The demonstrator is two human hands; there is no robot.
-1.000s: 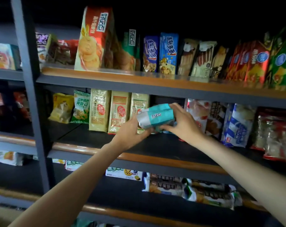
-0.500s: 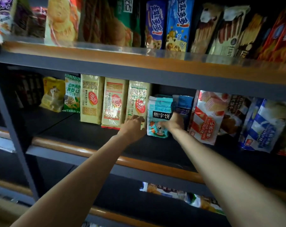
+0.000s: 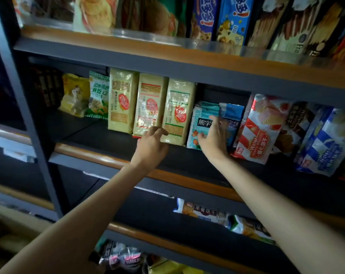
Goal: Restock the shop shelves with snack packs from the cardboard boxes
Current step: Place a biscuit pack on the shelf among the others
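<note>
Head view, right hand (image 3: 214,140) fingers spread against glossy teal pack (image 3: 200,123), left hand (image 3: 150,148) loosely curled, holding nothing.

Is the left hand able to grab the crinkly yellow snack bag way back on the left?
Probably yes. The left hand holds nothing, and the dark shelf board lies bare between it and the crinkly yellow snack bag.

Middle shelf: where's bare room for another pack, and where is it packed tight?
Bare deck on the middle shelf: left front, ahead of the yellow bag and tan packs. Crowded: teal pack rightward through the red-white wafer bag, side by side.
</note>
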